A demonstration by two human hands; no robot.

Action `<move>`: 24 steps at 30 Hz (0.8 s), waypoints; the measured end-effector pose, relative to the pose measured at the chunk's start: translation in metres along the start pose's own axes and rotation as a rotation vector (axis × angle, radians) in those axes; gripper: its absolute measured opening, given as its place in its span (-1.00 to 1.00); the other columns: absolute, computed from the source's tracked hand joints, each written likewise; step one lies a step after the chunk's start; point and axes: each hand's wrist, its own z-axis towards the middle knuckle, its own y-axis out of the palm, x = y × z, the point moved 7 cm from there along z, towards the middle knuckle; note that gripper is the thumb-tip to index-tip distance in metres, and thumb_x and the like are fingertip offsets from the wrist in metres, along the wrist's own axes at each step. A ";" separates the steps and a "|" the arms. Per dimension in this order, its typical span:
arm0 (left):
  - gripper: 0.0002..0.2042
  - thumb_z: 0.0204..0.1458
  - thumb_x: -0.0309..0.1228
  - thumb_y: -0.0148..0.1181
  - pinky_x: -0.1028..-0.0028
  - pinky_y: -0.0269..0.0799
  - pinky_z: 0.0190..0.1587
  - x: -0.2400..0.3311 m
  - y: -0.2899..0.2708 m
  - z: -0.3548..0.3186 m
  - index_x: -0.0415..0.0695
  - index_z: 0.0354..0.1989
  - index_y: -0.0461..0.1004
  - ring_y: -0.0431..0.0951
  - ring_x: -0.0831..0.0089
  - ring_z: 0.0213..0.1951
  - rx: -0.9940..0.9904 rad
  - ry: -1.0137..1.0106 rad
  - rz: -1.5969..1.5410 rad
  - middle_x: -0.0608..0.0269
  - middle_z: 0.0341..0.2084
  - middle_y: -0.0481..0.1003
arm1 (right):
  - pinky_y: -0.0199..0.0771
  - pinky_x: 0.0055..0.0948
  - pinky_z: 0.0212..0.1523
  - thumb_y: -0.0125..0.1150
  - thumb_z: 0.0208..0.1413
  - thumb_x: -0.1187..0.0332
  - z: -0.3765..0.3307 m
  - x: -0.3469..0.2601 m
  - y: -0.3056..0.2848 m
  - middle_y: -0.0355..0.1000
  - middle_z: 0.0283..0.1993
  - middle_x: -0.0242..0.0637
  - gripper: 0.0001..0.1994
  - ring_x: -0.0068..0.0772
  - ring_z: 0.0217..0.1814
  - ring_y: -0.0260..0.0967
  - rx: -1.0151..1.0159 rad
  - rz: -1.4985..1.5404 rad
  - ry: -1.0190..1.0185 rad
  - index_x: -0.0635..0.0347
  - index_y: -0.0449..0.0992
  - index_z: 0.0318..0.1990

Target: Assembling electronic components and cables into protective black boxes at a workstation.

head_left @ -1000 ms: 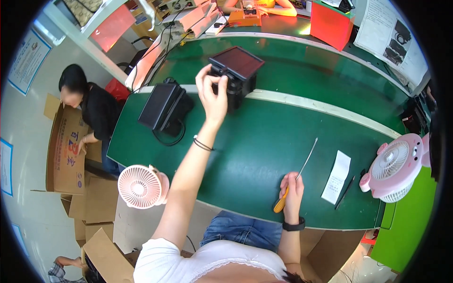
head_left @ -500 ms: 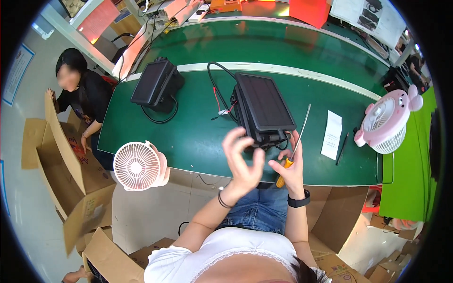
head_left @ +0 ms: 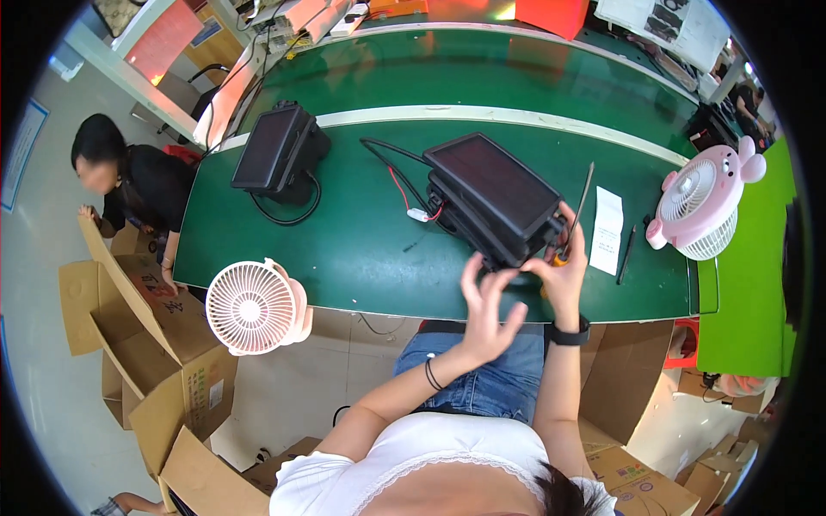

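Note:
A black box-shaped device with a dark solar panel on top (head_left: 497, 193) stands tilted on the green table in front of me. My right hand (head_left: 565, 279) is at its near right corner, fingers against the casing. That same hand keeps a screwdriver (head_left: 582, 199) tucked in it, the long shaft pointing up and away, the yellow-orange handle mostly hidden by the fingers. Fingers apart, my left hand (head_left: 492, 320) is at the device's near edge, fingertips close to its underside; whether they touch I cannot tell. A black cable and thin red wire with a white connector (head_left: 418, 214) trail from the device's left side.
A second black panel device (head_left: 277, 155) stands at the table's far left. A pale pink fan (head_left: 249, 307) is at the near left edge, a pink animal-shaped fan (head_left: 701, 202) at the right. A paper slip (head_left: 607, 232) and black pen (head_left: 627, 255) lie between. Cardboard boxes (head_left: 202, 396) and a person (head_left: 142, 185) are left.
The device has turned and tilted, its near end swinging right. Both hands have moved right with it, the left coming closer to its near edge. The screwdriver has moved right in my right hand.

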 end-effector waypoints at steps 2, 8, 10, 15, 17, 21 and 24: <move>-0.49 0.04 -0.40 0.19 0.08 0.15 0.29 0.008 0.013 -0.004 -0.18 0.21 0.31 0.10 -0.14 0.28 -0.055 0.032 0.030 -0.23 0.34 -0.19 | 0.19 -0.74 -0.41 0.70 -0.48 0.30 0.014 -0.003 -0.005 0.43 -0.04 -0.46 0.01 -0.75 -0.33 0.16 -0.017 -0.030 -0.063 0.20 0.29 0.30; -0.55 -0.06 -0.48 0.29 0.16 0.35 0.18 -0.001 0.022 0.003 -0.07 0.09 0.48 0.32 0.00 0.12 -0.205 0.083 0.086 -0.23 0.32 -0.15 | 0.14 -0.74 -0.53 0.19 0.21 0.02 0.043 0.034 -0.016 0.31 -0.38 -0.52 -0.29 -0.77 -0.52 0.12 0.161 0.046 0.055 0.10 0.08 0.41; -0.57 -0.07 -0.49 0.31 0.19 0.39 0.16 0.005 0.024 0.002 -0.03 0.06 0.53 0.45 0.09 0.05 -0.278 0.104 0.081 -0.22 0.32 -0.09 | 0.03 -0.75 -0.58 0.11 0.27 -0.01 0.060 0.037 -0.013 0.16 -0.48 -0.59 -0.37 -0.80 -0.57 0.05 0.209 0.158 0.039 0.09 0.16 0.37; -0.53 -0.10 -0.44 0.38 0.33 0.53 -0.01 0.016 0.031 -0.007 -0.06 0.09 0.54 0.62 0.37 -0.13 -0.525 0.051 -0.051 -0.24 0.36 0.00 | -0.05 -0.75 -0.57 0.12 0.29 0.07 0.073 0.080 -0.015 0.15 -0.47 -0.70 -0.49 -0.85 -0.55 -0.01 0.109 0.268 0.268 0.15 0.32 0.28; -0.57 -0.05 -0.48 0.33 0.35 0.54 -0.03 0.028 0.026 -0.002 -0.15 0.07 0.53 0.63 0.38 -0.16 -0.667 -0.035 0.000 -0.25 0.37 0.00 | -0.04 -0.76 -0.56 0.15 0.29 0.15 0.072 0.084 -0.009 0.17 -0.47 -0.69 -0.49 -0.87 -0.54 0.00 0.032 0.341 0.296 0.26 0.30 0.28; -0.63 -0.05 -0.53 0.33 0.32 0.53 -0.02 0.064 -0.002 0.022 -0.19 0.00 0.57 0.63 0.31 -0.16 -0.722 0.059 0.127 -0.21 0.31 0.15 | 0.35 -0.63 0.01 0.27 0.20 0.33 0.066 0.065 -0.002 0.55 -0.12 -0.27 -0.36 -0.62 -0.10 0.43 -0.024 0.337 0.303 0.44 0.16 0.33; -0.68 -0.22 -0.49 0.43 0.24 0.55 -0.07 0.116 -0.043 0.046 -0.12 -0.18 0.67 0.60 0.11 -0.08 -0.518 0.522 -0.056 -0.09 0.09 0.44 | 0.36 -0.62 -0.01 0.29 0.19 0.34 0.063 0.077 -0.011 0.55 -0.12 -0.21 -0.36 -0.62 -0.10 0.44 0.041 0.309 0.358 0.46 0.16 0.32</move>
